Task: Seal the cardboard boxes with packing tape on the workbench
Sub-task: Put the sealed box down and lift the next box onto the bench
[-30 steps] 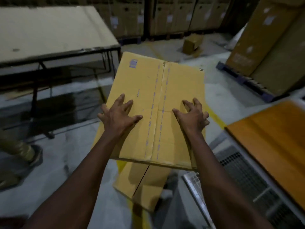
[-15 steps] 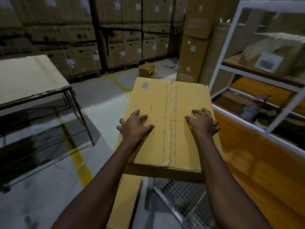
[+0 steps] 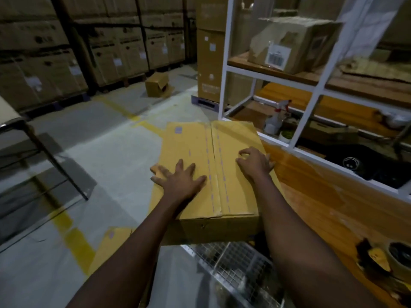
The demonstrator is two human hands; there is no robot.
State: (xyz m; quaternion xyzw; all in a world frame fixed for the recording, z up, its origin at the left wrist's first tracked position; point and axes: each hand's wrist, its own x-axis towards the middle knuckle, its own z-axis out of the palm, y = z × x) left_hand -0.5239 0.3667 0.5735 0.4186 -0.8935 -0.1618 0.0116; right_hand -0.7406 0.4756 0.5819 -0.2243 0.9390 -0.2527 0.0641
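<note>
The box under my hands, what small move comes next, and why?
Probably slide the box right, fully onto the workbench. It seems to overhang the edge, its centre seam looks untaped, and left hand and right hand rest on top; the tape roll waits nearby.

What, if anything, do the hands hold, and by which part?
Nothing is gripped. Left hand lies flat on the cardboard box, left flap; right hand presses bent fingers on the right flap.

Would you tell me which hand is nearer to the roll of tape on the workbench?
Right. The right hand rests on the right flap of the box, on the side toward the roll of tape; the left hand lies flat on the left flap, farther away.
</note>
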